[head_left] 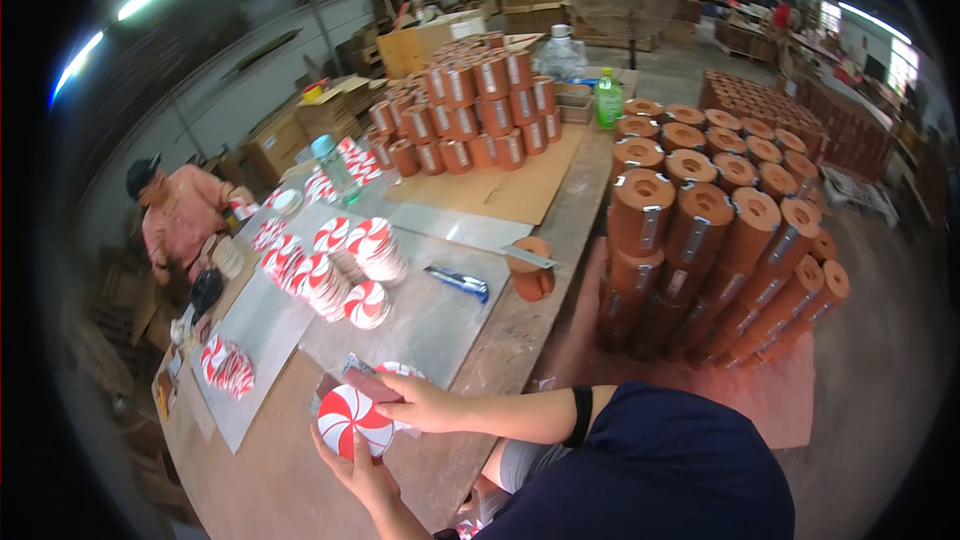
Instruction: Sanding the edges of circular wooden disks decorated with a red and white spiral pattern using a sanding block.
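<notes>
My left hand (368, 478) grips a round red-and-white swirl disc (352, 418) by its lower edge, tilted face up above the table. In my right hand (425, 406) is a reddish-brown sheet of sandpaper (371, 386), pinched close against the disc's upper right edge. Another swirl disc (403, 370) lies partly hidden behind that hand. Just beyond, stacks of the same discs (366, 304) stand on a grey sheet (425, 325). A blue utility knife (457, 283) rests to their right.
Brown cylinders (690, 230) with metal strips are piled on the right, and more (470, 120) stand on cardboard at the table's far end. One lone cylinder (531, 270) sits near the table edge. A green bottle (608, 100) stands farther back. A co-worker (190, 210) is at the left.
</notes>
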Tool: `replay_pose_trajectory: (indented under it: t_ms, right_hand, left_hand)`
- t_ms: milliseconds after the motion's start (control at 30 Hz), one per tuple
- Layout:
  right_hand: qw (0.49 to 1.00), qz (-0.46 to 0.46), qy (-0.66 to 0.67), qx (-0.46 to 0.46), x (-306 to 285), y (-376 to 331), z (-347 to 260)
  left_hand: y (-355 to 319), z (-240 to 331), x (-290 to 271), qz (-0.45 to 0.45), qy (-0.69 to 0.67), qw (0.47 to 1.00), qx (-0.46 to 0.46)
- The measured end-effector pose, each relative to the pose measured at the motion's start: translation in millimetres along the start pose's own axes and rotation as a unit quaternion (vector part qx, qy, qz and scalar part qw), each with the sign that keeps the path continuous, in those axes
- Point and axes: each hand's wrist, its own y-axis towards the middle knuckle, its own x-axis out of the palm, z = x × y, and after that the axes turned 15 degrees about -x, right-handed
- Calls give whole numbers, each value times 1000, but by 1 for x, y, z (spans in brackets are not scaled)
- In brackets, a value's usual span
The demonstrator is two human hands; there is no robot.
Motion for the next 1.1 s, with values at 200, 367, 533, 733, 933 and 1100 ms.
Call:
replay_pose_trajectory:
  t_ms: [200, 367, 533, 733, 933, 1100]
  right_hand:
    - [999, 21, -26, -13, -13, -2, -16]
    - [982, 43, -166, -79, -24, 5, 13]
    - [985, 86, -118, -87, -26, 13, 32]
    - [980, 78, -182, -22, -29, 15, 39]
    - [972, 78, -219, -21, -34, 20, 49]
    - [978, 80, -192, -24, -29, 21, 52]
  left_hand:
    - [11, -4, 13, -3, 13, 999, -43]
    - [31, -17, 17, 25, 151, 988, -35]
    - [60, -36, 6, 62, 265, 962, -6]
    - [69, -42, 1, 100, 354, 927, -76]
    - [66, -36, 8, 133, 533, 835, -30]
    - [64, -31, 9, 146, 570, 808, -24]
